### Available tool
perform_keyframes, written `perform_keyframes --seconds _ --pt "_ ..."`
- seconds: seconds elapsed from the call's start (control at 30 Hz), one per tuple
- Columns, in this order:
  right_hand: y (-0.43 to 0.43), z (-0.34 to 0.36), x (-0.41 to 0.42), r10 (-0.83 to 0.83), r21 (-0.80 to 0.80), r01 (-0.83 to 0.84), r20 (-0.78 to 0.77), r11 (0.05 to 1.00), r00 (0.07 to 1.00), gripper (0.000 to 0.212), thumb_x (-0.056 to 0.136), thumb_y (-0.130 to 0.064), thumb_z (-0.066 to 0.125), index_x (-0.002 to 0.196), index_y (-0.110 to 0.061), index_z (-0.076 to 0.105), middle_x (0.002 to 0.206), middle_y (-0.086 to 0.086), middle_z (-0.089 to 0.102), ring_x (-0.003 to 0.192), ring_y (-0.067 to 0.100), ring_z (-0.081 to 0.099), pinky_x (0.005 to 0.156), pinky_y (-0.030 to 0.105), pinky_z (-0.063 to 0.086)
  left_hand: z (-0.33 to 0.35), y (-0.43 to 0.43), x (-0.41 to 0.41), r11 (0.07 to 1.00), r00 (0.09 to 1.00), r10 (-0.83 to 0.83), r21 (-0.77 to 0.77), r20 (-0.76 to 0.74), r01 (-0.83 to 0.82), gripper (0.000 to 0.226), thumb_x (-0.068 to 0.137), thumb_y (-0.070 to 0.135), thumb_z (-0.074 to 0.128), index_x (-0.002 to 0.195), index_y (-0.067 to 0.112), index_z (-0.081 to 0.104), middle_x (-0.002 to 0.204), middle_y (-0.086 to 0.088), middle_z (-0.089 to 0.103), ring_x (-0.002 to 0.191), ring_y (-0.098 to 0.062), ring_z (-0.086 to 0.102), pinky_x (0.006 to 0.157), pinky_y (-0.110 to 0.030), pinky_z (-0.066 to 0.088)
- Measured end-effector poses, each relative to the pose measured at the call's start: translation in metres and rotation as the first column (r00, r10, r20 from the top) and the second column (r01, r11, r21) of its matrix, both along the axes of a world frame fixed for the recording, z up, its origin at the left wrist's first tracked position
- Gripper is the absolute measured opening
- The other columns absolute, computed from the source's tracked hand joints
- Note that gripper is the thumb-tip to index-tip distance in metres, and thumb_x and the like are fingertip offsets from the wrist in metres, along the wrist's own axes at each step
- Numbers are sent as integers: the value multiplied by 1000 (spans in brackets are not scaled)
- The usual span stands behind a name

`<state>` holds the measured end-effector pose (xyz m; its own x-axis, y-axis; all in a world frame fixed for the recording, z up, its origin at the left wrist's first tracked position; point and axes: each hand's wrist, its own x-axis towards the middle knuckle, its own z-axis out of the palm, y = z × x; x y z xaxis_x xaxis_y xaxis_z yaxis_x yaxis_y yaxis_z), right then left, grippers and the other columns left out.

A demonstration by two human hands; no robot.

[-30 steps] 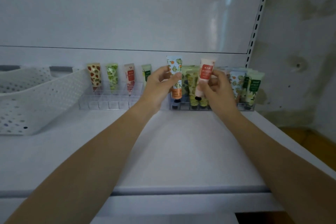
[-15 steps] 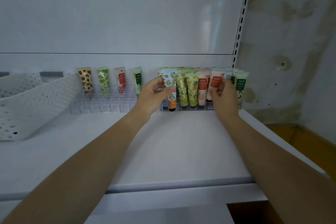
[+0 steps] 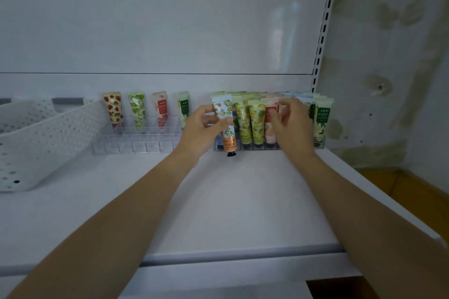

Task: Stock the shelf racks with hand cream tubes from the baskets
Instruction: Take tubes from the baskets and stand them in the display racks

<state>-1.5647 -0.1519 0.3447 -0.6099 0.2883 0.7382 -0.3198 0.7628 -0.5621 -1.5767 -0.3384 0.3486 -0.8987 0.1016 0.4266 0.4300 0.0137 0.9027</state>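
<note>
Orange tube (image 3: 224, 126) now down at rack (image 3: 267, 147) left end, left hand (image 3: 201, 128) gripping | pink tube (image 3: 281, 110) looks slotted in, right hand (image 3: 291, 126) hold unclear

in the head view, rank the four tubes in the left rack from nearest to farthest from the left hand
1. Green-label tube, rightmost, beside the left hand holding the orange tube.
2. Red-label tube, next left.
3. Lime tube, further left.
4. Strawberry tube, leftmost.

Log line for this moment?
left hand: holds orange-print tube cap-down before right rack | right hand: at pink tube, grip unclear | left rack: sparsely filled
</note>
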Motion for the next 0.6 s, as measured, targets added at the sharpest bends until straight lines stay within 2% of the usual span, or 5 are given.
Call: perform_keyframes --seconds 0.07,0.13,0.4,0.5,0.6 --pt "-15 -1 7 240 32 -243 87 969 967 18 90 -33 55 103 -21 54 86 -10 51 76 5 50 68 24 45 -1 1 -1 1000 1000 20 16 21 -20 27 82 21 68 102 18 50 86 1 66 78 -8 62 70 -21 52" --pt "-28 -7 12 389 17 -399 184 917 902 30 87 -38 59 111 -20 53 85 -13 51 72 1 49 63 14 42 -1 2 -1 1000 1000 24 19 19 -25 24 81 20 70 96 20 51 88 -3 65 78 -12 63 72 -25 54" --pt "-34 -11 15 493 -38 -496 203 867 846 45 84 -21 66 125 -18 47 86 -20 51 63 -9 51 58 6 43 -4 10 5 999 1000 -14 -43 -22 13 19 81 18 69 89 12 53 79 -4 64 74 -19 64 74 -36 55" --pt "-32 -7 17 488 -33 -489 162 872 858 33 83 -15 66 111 -22 50 81 -18 51 62 -11 50 55 9 41 -4 12 5 996 992 -40 -89 -123 30 20 84 18 66 101 15 57 83 4 65 74 -2 63 72 -16 50" --pt "-20 4 15 370 -166 -364 11 917 929 30 84 -13 64 106 -25 46 84 -22 52 67 -15 52 58 5 40 -9 9 4 921 940 -18 -372 -340 -117 32 89 23 59 119 14 54 99 8 63 92 0 58 79 0 38"
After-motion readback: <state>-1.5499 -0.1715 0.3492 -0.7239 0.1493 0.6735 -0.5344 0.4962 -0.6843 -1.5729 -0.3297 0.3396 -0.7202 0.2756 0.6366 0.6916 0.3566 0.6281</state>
